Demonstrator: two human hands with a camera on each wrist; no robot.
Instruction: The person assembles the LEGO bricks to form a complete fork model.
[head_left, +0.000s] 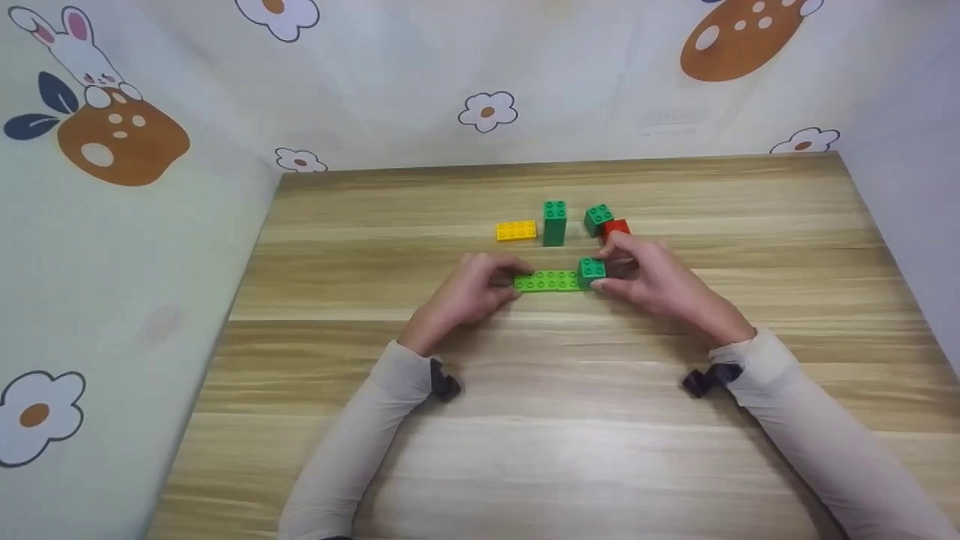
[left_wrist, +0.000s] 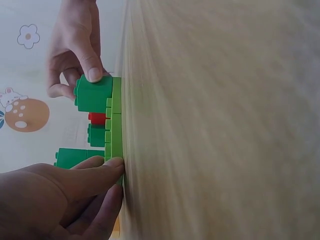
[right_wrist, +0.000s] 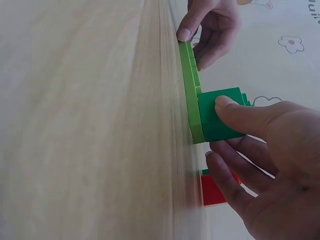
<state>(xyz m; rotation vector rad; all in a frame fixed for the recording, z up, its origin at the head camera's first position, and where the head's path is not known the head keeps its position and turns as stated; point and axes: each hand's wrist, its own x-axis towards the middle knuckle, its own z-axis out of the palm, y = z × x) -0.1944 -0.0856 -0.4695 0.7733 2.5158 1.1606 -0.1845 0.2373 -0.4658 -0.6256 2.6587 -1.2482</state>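
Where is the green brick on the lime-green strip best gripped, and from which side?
Probably pinch the green brick by its flat near and far faces, coming from the right: studs cover its top, and the lime-green strip extends leftward.

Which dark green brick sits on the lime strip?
The short green brick pinched by the right hand; the tall brick and the other short brick are behind the strip.

The lime strip (head_left: 547,282) has room in front, green tower (head_left: 554,226) behind.
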